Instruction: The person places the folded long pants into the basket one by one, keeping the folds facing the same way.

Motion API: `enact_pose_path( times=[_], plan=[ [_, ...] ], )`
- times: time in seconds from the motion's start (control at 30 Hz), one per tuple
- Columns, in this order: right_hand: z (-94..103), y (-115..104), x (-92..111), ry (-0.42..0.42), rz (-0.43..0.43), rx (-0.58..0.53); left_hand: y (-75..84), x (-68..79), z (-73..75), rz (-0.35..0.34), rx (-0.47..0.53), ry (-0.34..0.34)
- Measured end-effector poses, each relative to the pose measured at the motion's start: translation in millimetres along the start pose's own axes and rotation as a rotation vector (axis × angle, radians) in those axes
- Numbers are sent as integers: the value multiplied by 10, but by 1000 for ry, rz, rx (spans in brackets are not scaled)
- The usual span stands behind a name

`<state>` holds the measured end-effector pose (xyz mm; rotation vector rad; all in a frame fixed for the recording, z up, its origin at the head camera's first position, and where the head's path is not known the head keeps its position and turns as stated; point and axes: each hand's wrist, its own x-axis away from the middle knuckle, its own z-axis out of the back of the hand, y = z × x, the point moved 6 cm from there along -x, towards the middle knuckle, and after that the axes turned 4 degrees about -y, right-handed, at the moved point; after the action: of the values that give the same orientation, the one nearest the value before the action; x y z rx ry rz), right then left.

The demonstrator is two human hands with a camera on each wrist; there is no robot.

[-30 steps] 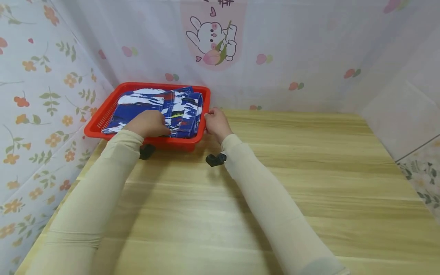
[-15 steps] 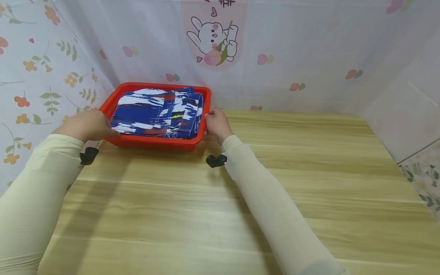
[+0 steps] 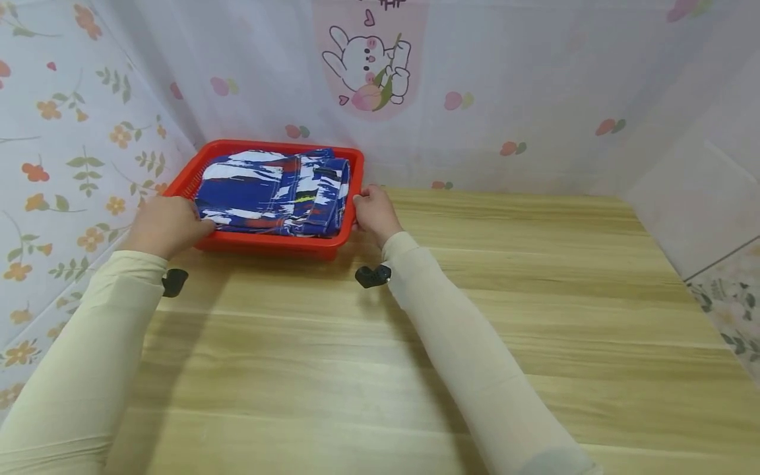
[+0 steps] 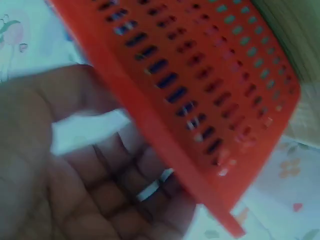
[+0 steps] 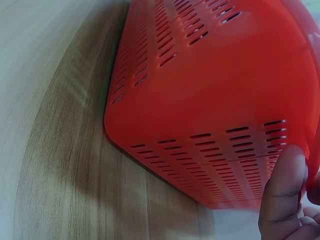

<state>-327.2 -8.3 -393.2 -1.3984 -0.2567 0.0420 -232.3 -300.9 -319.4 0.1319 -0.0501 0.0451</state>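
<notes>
A red plastic basket point(image 3: 273, 241) with slotted walls stands at the back left of the table. Folded cloth point(image 3: 240, 194) in blue and white, with red and yellow streaks, fills it; it may be a garment. My left hand point(image 3: 169, 227) holds the basket's left end at the rim. In the left wrist view, the thumb and curled fingers point(image 4: 115, 185) of that hand meet the rim from either side. At the right end, my right hand point(image 3: 377, 212) pinches the rim. Its thumb point(image 5: 284, 192) lies against the outer wall in the right wrist view.
The wood-grain table point(image 3: 404, 343) stretches forward and to the right of the basket. A white printed curtain point(image 3: 522, 86) hangs close behind, and a floral one point(image 3: 65, 165) runs along the left side.
My left hand has gone from the basket's front edge and cloth to its left end, and now grips the rim there. My right hand and the basket look nearly unmoved.
</notes>
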Motion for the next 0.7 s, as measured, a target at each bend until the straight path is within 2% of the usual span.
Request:
enact_pose_path(
  times=[0.13,0.23,0.33,0.43,0.5,0.57,0.63,0.7],
  plan=[
    [-34,13,-11,-9,-4,-8,-107,-74,-148,-84,-64,-67],
    [-52,22,-14,-13,0,-4,-178,-82,-209,-141,-75,-87],
    [-65,26,-15,-16,14,-13,-224,-38,-205,-146,-31,-110],
    [-69,29,-17,-19,26,-4,-218,40,-122,-132,10,-107],
    [-66,32,-17,-17,32,3,-170,96,-22,-113,38,-44],
    [-56,35,-18,-12,39,7,-79,149,91,-76,55,52],
    [-45,38,-17,-3,52,9,52,185,169,-35,100,151],
    [-22,40,-16,-7,77,25,214,208,193,8,154,215]
  ],
)
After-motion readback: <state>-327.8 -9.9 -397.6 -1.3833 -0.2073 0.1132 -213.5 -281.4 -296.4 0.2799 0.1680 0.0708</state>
